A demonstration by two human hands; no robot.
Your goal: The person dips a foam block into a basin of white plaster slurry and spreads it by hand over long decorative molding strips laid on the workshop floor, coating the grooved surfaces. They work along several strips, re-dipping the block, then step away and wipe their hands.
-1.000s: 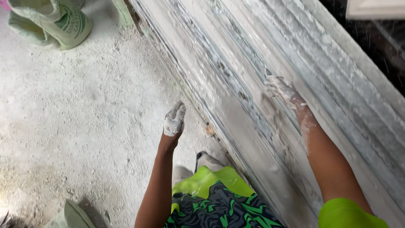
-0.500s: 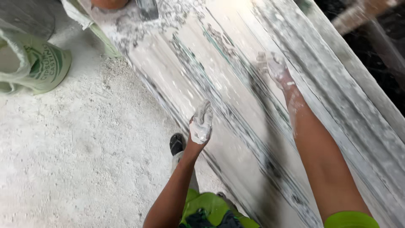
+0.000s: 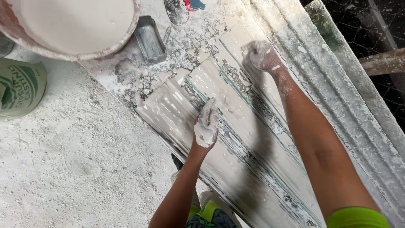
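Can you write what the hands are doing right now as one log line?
left hand: flat on wet plaster mould | right hand: pressing mould | bucket, small tray nearby

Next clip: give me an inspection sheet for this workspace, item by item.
Surface: long ribbed mould coated in wet white plaster, lying on a dusty white floor.
Job's things: plaster layer on the mould; large tub of white plaster at its top end.
Clutter: small rectangular metal tray; trowel-like tool; green printed sack at left.
Grippers: left hand plaster-caked, fingers together, pressed on the mould; right hand plaster-caked, flat on the mould farther up.
Cables: nothing seen.
Surroundings: second ribbed moulding alongside; dark area with a wooden bar at right.
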